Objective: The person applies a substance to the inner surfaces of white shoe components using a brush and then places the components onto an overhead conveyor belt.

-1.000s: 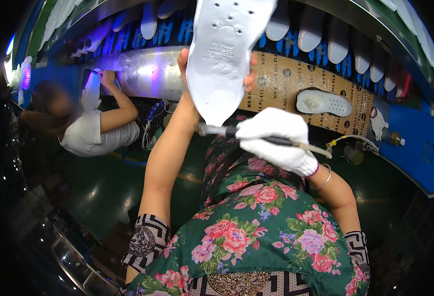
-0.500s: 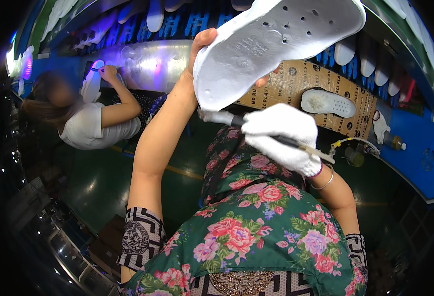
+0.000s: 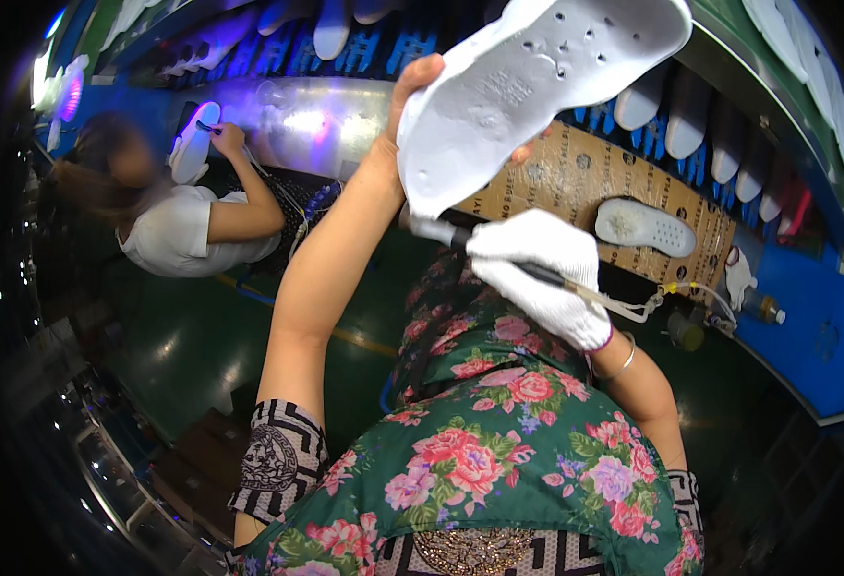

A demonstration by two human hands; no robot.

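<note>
My bare left hand [image 3: 403, 113] grips a white shoe sole [image 3: 499, 110] by its edges, thumb on the near left side and fingertips showing at the right side. The sole is tilted, its hollow face with several small holes toward me. In a white knitted glove, my right hand [image 3: 542, 274] is closed round the dark handle of a brush [image 3: 456, 236], which has a pale tube at its back end. The brush's tip is at the lower end of the sole; whether it touches the rim I cannot tell.
Another white sole [image 3: 670, 227] lies on a cardboard-covered surface [image 3: 556, 187]. Beyond stand blue racks [image 3: 369, 50] with soles. A bottle [image 3: 766, 308], a jar [image 3: 686, 329] and a white glove [image 3: 738, 278] are at right. At left a co-worker [image 3: 201, 230] brushes a sole under violet light.
The sole in my left hand has shifted slightly in view. My right hand and brush have tilted a little, the brush tip staying by the sole's lower end. The co-worker's hands have moved.
</note>
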